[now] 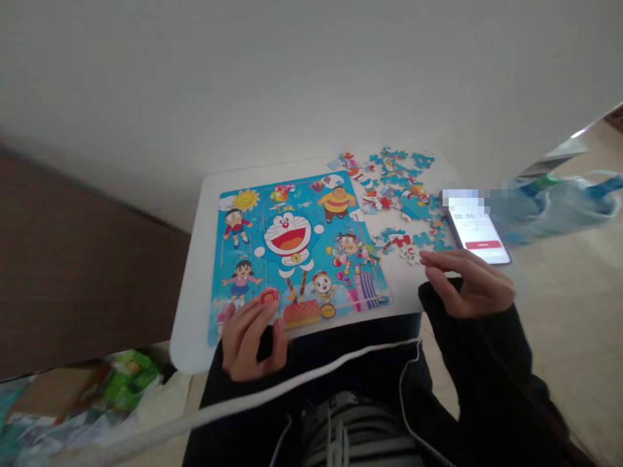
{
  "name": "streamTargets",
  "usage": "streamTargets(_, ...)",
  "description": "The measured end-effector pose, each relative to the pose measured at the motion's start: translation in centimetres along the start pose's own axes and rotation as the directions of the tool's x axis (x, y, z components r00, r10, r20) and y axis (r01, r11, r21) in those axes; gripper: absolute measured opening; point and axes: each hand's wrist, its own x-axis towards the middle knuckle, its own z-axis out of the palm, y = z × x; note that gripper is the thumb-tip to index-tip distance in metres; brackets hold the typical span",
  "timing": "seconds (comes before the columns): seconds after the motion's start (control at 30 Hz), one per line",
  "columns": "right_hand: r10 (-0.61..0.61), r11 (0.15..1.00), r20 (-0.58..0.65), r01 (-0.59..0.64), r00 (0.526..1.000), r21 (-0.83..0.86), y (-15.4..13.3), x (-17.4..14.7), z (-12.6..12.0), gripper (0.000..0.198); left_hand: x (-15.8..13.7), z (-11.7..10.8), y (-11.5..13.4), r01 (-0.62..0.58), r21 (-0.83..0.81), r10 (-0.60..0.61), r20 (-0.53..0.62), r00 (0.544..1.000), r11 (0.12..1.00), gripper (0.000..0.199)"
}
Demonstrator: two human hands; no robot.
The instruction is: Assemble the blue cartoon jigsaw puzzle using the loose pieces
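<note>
A blue cartoon jigsaw puzzle board point(311, 224) lies flat on a small white table. My left hand point(253, 340) rests on its lower left edge, fingers bent and a gap between thumb and fingertips, with nothing held. Over the table's right edge is my right hand point(470, 279), thumb and forefinger slightly apart. Its fingertips are beside a white puzzle piece point(409, 255); whether they touch it I cannot tell. Loose puzzle pieces point(416, 204) in blue, red and white lie scattered along the board's right side, some close against it.
A phone point(477, 227) with a lit timer screen lies at the table's point(187, 311) right edge. Large clear bottles point(559, 204) stand beyond it. A white cable point(292, 383) crosses over my lap. Bags and a green packet point(131, 379) are on the floor at left.
</note>
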Motion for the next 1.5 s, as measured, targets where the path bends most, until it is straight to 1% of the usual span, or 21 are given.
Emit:
streamTargets(0.07,-0.007,1.000,-0.020,0.007,1.000,-0.001,0.0,-0.1,0.0,0.018,0.1,0.2,0.1,-0.007,-0.010,0.007,0.003,1.000,1.000,0.037)
streamTargets(0.13,-0.008,1.000,-0.017,0.008,1.000,-0.008,0.4,-0.3,0.1,0.018,0.1,0.5,0.2,0.006,-0.025,-0.006,0.030,1.000,1.000,0.036)
streamTargets(0.2,-0.004,0.999,0.012,0.005,1.000,-0.034,1.1,-0.5,0.3,0.016,-0.2,1.1,0.5,-0.003,-0.044,0.005,0.046,0.999,0.999,0.033)
streamTargets(0.23,-0.003,0.998,0.034,0.005,0.999,-0.055,1.6,-0.5,0.6,0.015,-0.4,1.4,0.6,-0.013,-0.052,0.015,0.036,0.999,0.999,0.031)
streamTargets(0.33,-0.022,0.987,0.117,0.040,0.993,-0.155,3.5,-0.2,1.7,0.014,-1.0,2.7,1.0,-0.086,-0.057,0.087,0.000,0.996,0.995,0.025)
streamTargets(0.43,-0.065,0.954,0.232,0.128,0.971,-0.270,5.3,0.5,3.2,0.024,-1.4,3.8,1.1,-0.190,-0.019,0.191,0.010,0.982,0.982,0.023)
streamTargets(0.53,-0.058,0.936,0.367,0.179,0.928,-0.304,6.5,1.0,4.2,0.035,-1.8,4.3,0.8,-0.251,0.029,0.251,0.021,0.968,0.967,0.024)
streamTargets(0.6,-0.041,0.939,0.405,0.173,0.914,-0.296,6.8,1.0,4.6,0.034,-2.1,4.3,0.6,-0.254,0.036,0.253,0.035,0.967,0.967,0.027)
streamTargets(0.73,-0.038,0.960,0.362,0.135,0.931,-0.246,6.8,0.9,4.7,0.030,-2.4,4.2,0.4,-0.263,-0.001,0.263,0.040,0.964,0.965,0.029)
streamTargets(0.83,-0.039,0.964,0.355,0.129,0.934,-0.234,6.7,1.0,4.5,0.032,-2.3,4.1,0.5,-0.246,0.007,0.245,0.076,0.967,0.969,0.030)
streamTargets(0.9,-0.014,0.961,0.370,0.115,0.929,-0.252,6.6,1.1,4.4,0.032,-2.4,4.1,0.7,-0.229,0.019,0.227,0.079,0.971,0.973,0.029)
streamTargets(1.03,0.057,0.964,0.381,0.049,0.923,-0.262,6.4,1.2,4.3,0.029,-2.5,3.9,0.7,-0.209,0.020,0.207,0.065,0.976,0.978,0.028)
streamTargets(1.13,0.100,0.965,0.352,-0.005,0.931,-0.260,6.2,1.2,4.3,0.029,-2.7,3.7,0.7,-0.201,0.031,0.198,0.069,0.978,0.979,0.027)
streamTargets(1.23,0.122,0.978,0.282,-0.067,0.952,-0.199,5.5,1.1,4.2,0.028,-2.9,3.4,0.8,-0.196,0.036,0.193,0.063,0.979,0.980,0.025)
streamTargets(1.33,0.118,0.989,0.220,-0.095,0.968,-0.112,4.4,1.0,4.0,0.025,-3.1,3.2,0.8,-0.179,0.050,0.174,0.080,0.981,0.983,0.024)
streamTargets(1.4,0.092,0.994,0.206,-0.077,0.974,-0.080,3.7,0.9,3.9,0.022,-3.1,3.1,0.7,-0.180,0.050,0.176,0.077,0.981,0.982,0.024)
streamTargets(1.5,0.054,0.998,0.191,-0.046,0.980,-0.048,3.2,0.7,3.6,0.017,-3.1,3.2,0.5,-0.219,0.029,0.217,0.069,0.974,0.975,0.027)
